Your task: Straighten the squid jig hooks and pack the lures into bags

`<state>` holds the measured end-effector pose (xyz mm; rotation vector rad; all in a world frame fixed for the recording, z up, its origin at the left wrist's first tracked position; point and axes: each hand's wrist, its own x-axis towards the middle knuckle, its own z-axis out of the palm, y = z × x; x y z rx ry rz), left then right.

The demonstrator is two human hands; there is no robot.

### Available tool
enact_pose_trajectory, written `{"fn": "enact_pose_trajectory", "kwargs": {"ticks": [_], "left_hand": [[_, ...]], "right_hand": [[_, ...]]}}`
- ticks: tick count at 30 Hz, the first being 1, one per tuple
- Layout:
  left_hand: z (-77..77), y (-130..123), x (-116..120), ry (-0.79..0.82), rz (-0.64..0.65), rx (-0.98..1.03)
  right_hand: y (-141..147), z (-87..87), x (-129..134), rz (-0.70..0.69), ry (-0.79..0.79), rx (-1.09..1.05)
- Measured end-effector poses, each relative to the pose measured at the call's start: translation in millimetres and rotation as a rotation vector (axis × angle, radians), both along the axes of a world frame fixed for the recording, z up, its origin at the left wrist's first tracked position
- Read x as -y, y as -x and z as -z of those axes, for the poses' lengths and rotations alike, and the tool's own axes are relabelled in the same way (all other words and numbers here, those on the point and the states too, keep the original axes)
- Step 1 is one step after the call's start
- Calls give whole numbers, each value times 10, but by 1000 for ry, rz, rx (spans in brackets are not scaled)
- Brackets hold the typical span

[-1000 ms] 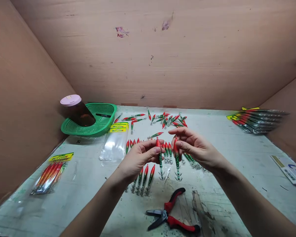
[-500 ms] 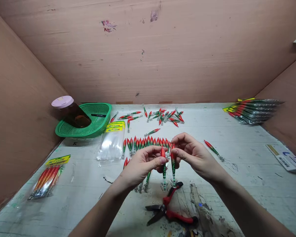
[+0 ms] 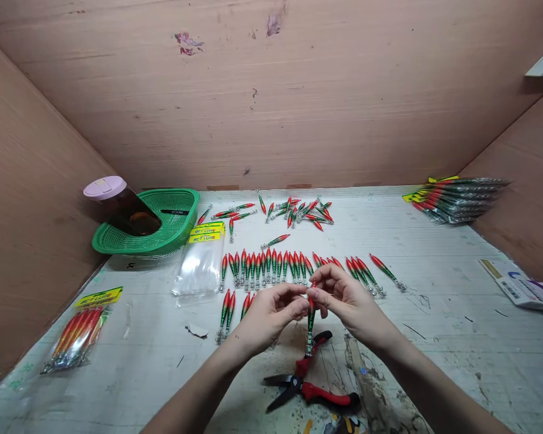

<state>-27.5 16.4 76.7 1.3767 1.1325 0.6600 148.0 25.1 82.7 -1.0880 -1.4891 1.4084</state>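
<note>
Between my two hands a red-and-green squid jig [image 3: 311, 319] hangs upright, its spiky hook crown pointing down over the pliers-like cutters. My left hand [image 3: 276, 310] is closed in a pinch at the jig's upper part. On the other side my right hand [image 3: 348, 298] pinches its red top end. Fingers cover much of the top, and whether a second jig lies behind is hidden. Just beyond the hands runs a row of matching squid jigs [image 3: 274, 265], with more partly hidden by my left hand. Red-handled cutters [image 3: 298, 380] lie with jaws apart below.
Loose jigs [image 3: 298, 211] are scattered at the back. Clear yellow-topped bags [image 3: 199, 265] lie beside a green basket [image 3: 176, 232] holding a dark bottle [image 3: 131, 211]. Packed lures [image 3: 79, 337] are at left, a stack of packs [image 3: 457, 202] at back right, a white packet [image 3: 520, 286] at right.
Two jigs showed apart, one in each hand; now the hands are closer together and only one hanging jig shows. The camera view has shifted slightly, revealing more of the row at right.
</note>
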Motion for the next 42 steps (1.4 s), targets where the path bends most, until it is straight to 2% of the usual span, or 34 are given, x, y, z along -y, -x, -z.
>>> {"fn": "enact_pose_trajectory", "kwargs": {"ticks": [3,5,7,8,9,12,13,14,16,18,20,22,26,28,30,33,37,42], "left_hand": [[-38,-27,-18,263,-45,385],[-46,-20,-27,345,-94,429],[-56,19,-24,374,-132,429],[-64,48,-16,375,-149,428],[-73,79,-4,370,-163,427],[-108,161,42,361,-186,425],[-121,177,55,361,-192,422],[-134,187,66,360,-199,419],[-159,194,78,356,-214,412],[-182,196,81,348,-223,408],[-201,205,83,345,-226,401],[-215,219,91,348,-224,393],[-234,227,114,352,-207,378],[-246,206,123,356,-187,374],[-260,172,129,366,-167,370],[-275,118,133,387,-145,360],[-270,65,138,393,-127,352],[-252,42,145,378,-108,337]], "right_hand": [[76,56,19,17,-88,86],[64,123,67,80,-171,163],[-18,208,177,171,-257,236],[-78,256,259,173,-331,294],[-142,306,356,118,-428,376],[-277,483,694,-264,-740,737],[-288,555,798,-353,-812,850],[-281,636,888,-382,-852,932],[-241,807,1007,-307,-914,1006],[-222,945,1040,-218,-954,990],[-286,977,1006,-154,-952,965],[-450,867,941,-138,-896,955],[-867,360,835,-263,-651,887],[-972,112,805,-309,-558,849],[-971,-60,776,-357,-465,816],[-872,-177,729,-404,-343,776],[-796,-217,684,-391,-295,725],[-769,-301,644,-474,-200,697]]}}
